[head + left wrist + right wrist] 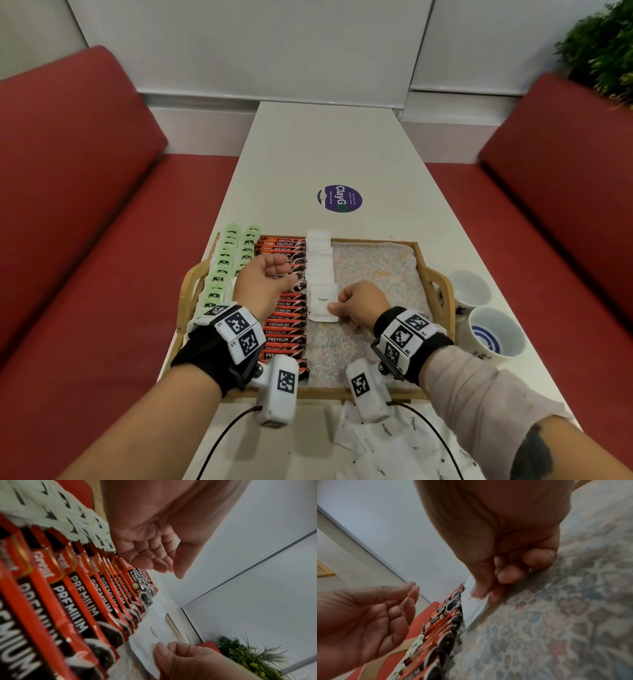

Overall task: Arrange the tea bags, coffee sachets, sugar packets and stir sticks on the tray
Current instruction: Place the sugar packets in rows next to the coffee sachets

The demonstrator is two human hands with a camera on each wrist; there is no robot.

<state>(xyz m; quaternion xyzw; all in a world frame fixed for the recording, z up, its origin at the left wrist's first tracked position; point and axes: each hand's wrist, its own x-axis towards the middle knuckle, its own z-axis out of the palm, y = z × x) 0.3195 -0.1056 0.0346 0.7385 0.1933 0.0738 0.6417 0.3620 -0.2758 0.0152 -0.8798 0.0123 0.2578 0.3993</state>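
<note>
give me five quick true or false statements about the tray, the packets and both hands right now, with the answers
1. The right hand pinches a sugar packet. True.
2. The left hand grips a coffee sachet. False: it hovers over the coffee sachets, fingers relaxed, holding nothing.
3. The tea bags lie left of the coffee sachets. True.
4. The two cups stand on the tray. False: they stand on the table, right of the tray.
5. More sugar packets lie loose on the table, on the near side of the tray. True.
</note>
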